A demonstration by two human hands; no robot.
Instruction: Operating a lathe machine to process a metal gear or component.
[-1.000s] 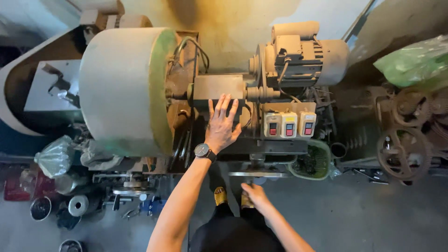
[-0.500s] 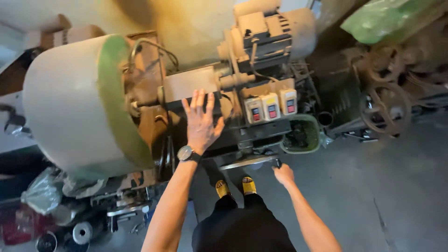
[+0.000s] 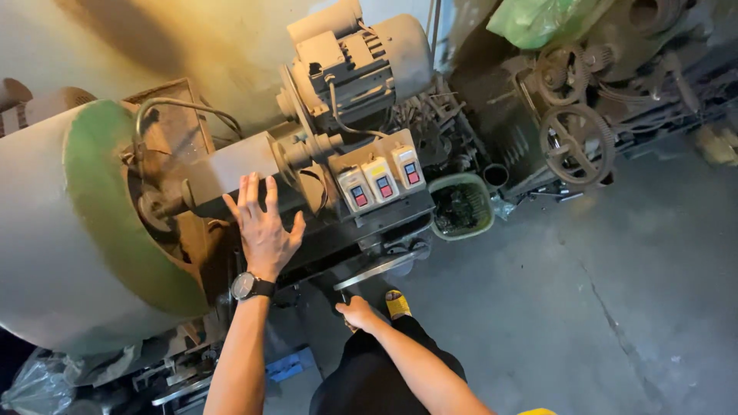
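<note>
Right hand: our right hand [image 3: 358, 313] is nearest to us, low by our knee, fingers curled shut around a small dark handle [image 3: 344, 299]; we cannot tell what the handle belongs to.
Metal bar: a flat bar [image 3: 381, 268] juts from the machine's lower edge just above that hand, close but apart from it.
Foot: a yellow shoe [image 3: 397, 304] shows on the floor, partly covered by our dark trouser leg.
Open room: the concrete floor [image 3: 584, 323] to our right is the free space; on our left the clutter under the drum crowds in.
Left hand: our left hand [image 3: 264, 230] is spread wide, fingers apart, palm flat on the machine body [image 3: 231, 165]; it grips nothing. A black wristwatch [image 3: 250, 286] sits on the wrist.
Drum: the big pale drum with a green rim [image 3: 100, 223] stands just left of that hand; its left side is cut off by the frame.
Switches: three white switch boxes [image 3: 381, 182] sit just right of the hand, apart from it.
Basket: a green basket [image 3: 460, 206] hangs past the switches; its dark contents are hard to make out.
Motor: a grey motor [image 3: 361, 58] tops the machine.
Far right: a handwheel [image 3: 576, 144] and a green bag [image 3: 538, 19] crowd the corner, partly cut off.
</note>
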